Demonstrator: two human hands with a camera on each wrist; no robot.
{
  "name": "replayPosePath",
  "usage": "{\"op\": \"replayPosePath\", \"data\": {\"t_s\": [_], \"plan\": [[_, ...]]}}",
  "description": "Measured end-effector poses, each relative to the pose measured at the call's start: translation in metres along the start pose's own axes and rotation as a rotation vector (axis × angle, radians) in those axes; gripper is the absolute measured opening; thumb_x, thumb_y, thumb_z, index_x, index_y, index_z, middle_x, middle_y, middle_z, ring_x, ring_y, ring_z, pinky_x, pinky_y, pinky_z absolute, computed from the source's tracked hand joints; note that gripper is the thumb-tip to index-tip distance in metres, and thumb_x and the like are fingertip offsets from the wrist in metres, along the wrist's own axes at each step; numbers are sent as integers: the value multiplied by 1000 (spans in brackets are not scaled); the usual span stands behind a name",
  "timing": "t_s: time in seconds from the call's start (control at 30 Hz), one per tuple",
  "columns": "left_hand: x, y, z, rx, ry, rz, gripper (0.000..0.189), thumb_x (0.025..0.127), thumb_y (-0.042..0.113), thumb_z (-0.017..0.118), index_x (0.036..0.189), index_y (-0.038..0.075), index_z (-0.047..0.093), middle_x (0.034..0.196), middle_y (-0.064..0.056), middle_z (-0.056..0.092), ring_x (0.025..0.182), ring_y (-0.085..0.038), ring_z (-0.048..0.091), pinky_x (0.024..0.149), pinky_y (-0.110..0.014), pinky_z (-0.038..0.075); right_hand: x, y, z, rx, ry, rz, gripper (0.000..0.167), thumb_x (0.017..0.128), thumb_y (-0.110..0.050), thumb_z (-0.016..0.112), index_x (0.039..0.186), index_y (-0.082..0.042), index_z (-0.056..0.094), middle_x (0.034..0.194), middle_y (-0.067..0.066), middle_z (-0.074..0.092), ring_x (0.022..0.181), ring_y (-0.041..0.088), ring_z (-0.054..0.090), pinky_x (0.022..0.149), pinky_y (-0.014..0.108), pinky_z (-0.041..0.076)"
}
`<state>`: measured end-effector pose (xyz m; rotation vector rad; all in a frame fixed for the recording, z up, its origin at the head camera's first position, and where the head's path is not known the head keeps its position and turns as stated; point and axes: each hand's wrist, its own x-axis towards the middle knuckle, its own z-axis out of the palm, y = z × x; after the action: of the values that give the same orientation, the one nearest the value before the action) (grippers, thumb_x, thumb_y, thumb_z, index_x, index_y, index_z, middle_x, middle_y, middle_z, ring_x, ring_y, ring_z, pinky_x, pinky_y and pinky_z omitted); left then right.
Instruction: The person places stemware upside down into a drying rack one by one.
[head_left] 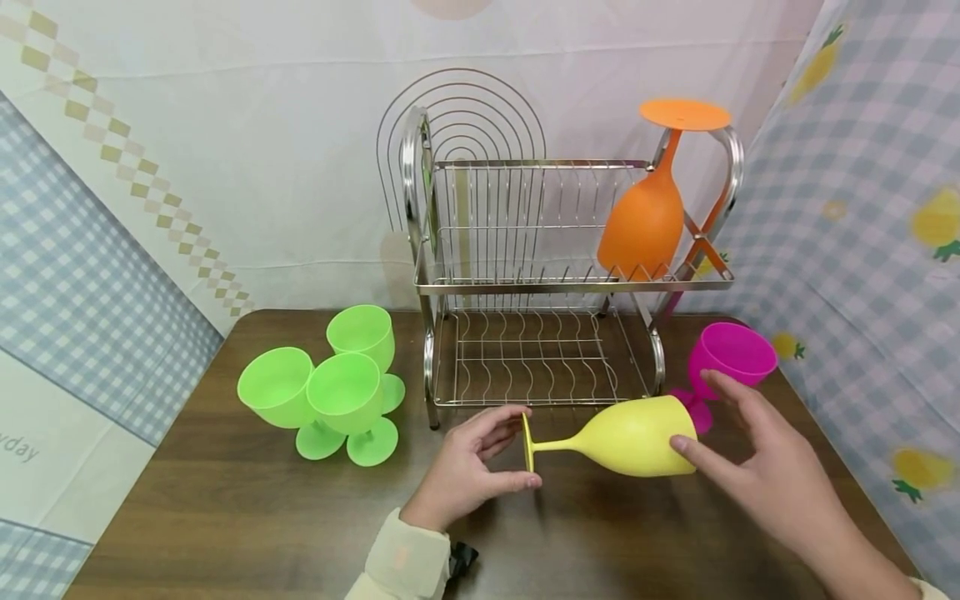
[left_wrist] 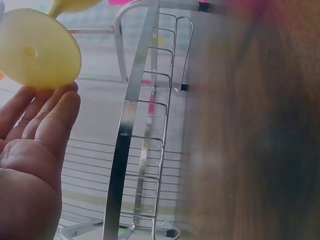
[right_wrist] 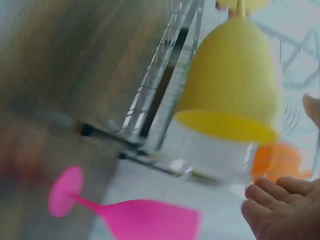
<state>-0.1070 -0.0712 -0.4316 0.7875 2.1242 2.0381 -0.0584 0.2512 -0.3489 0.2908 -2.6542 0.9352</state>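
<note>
A yellow goblet [head_left: 634,437] lies sideways in the air in front of the rack, its mouth to the right. My left hand [head_left: 480,462] holds its round foot [left_wrist: 37,47] by the edge, fingertips above and thumb below. Around the mouth end my right hand [head_left: 780,467] is spread, thumb and fingers wide apart; in the right wrist view its fingers [right_wrist: 272,200] stand clear of the yellow cup. Behind the right hand a magenta goblet [head_left: 731,354] stands upright on the table, partly hidden. An orange goblet [head_left: 645,221] sits upside down at the upper tier's right end.
The two-tier metal dish rack [head_left: 525,287] stands at the back of the wooden table [head_left: 225,517]. Three green goblets [head_left: 345,392] stand upright close together at the left. Patterned cloth [head_left: 862,275] hangs behind and at both sides.
</note>
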Motion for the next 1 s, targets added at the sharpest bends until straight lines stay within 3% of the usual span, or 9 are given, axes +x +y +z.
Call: {"op": "replayPosePath", "data": {"t_s": [0.07, 0.13, 0.2, 0.3, 0.37, 0.43, 0.5, 0.67, 1.0], "plan": [[0, 0, 0, 3, 0, -5, 72, 71, 9, 92, 135, 15, 60, 136, -4, 60, 125, -20, 59, 105, -31, 46, -1, -13, 5, -117, 64, -139, 80, 76, -29, 89, 143, -8, 52, 138, 14, 58, 118, 23, 58, 97, -4, 24], [0, 0, 0, 4, 0, -11, 72, 70, 8, 92, 135, 14, 60, 135, -4, 60, 125, -21, 59, 105, -31, 46, 0, -24, 10, -183, 82, -270, 69, 83, -41, 82, 137, -6, 57, 138, 10, 59, 116, 30, 58, 103, -1, 22], [1, 0, 0, 6, 0, -12, 72, 70, 8, 92, 135, 13, 60, 135, -5, 60, 125, -21, 59, 105, -31, 46, 1, -32, 16, -250, 71, -372, 64, 92, -55, 66, 129, -3, 62, 138, 8, 59, 118, 30, 60, 106, 12, 37], [1, 1, 0, 8, -2, -14, 72, 70, 8, 92, 135, 13, 60, 135, -5, 61, 126, -27, 59, 105, -31, 46, 4, -39, 27, -316, 77, -499, 69, 102, -60, 37, 120, -1, 66, 133, 8, 62, 115, 30, 63, 95, 33, 53], [1, 1, 0, 10, -4, -16, 72, 71, 9, 92, 135, 13, 60, 135, -5, 61, 126, -31, 58, 105, -31, 46, 6, -42, 35, -346, 90, -567, 67, 104, -56, 33, 116, 1, 68, 128, 10, 65, 113, 30, 64, 84, 46, 56], [1, 2, 0, 12, -5, -23, 72, 71, 10, 92, 135, 14, 60, 136, -5, 61, 126, -32, 58, 105, -31, 46, 9, -45, 42, -359, 92, -627, 60, 105, -48, 37, 114, 2, 67, 124, 13, 66, 112, 31, 64, 85, 47, 56], [0, 2, 0, 16, -4, -30, 72, 71, 10, 92, 136, 15, 59, 136, -4, 60, 126, -29, 59, 105, -30, 47, 12, -49, 47, -371, 66, -656, 45, 99, -38, 55, 114, 3, 67, 121, 14, 66, 112, 31, 64, 86, 48, 55], [0, 4, 0, 14, -3, -31, 73, 71, 10, 92, 136, 14, 59, 136, -4, 60, 125, -25, 59, 105, -31, 47, 20, -60, 58, -395, 1, -687, 47, 69, -13, 87, 109, 3, 69, 111, 14, 67, 104, 30, 66, 87, 45, 57], [0, 5, 2, 28, -11, -40, 72, 73, 11, 91, 137, 14, 58, 136, -3, 60, 124, -23, 60, 105, -31, 48, 27, -71, 81, -484, -10, -782, 20, 68, 12, 71, 82, -1, 63, 84, 6, 60, 77, 21, 61, 62, 30, 56]]}}
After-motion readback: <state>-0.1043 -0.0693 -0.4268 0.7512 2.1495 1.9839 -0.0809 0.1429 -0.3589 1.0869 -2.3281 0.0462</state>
